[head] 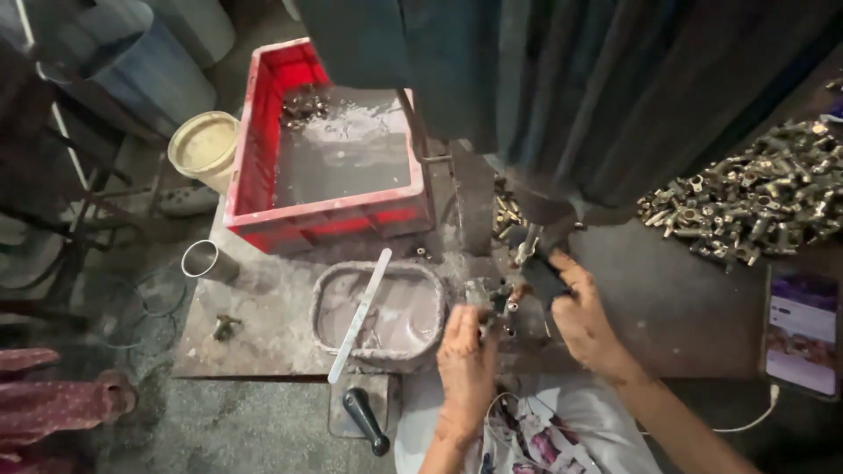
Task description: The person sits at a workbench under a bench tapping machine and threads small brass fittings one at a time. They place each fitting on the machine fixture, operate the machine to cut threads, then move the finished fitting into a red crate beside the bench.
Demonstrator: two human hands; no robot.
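Brass fitting (488, 303) is sitting under the machine spindle (527, 246); the left hand (465, 355) is pinching it steady while the right hand (580, 316) is gripping a dark handle (544, 283), likely needing steady pressure.

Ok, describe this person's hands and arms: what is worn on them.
Both the left hand and the right hand are bare, with no gloves. The forearms show no sleeves. No rings, watch or bracelets can be made out. A floral-patterned garment covers the lap below.

Red crate (255, 149), cream bucket (204, 146), phone (803, 333)
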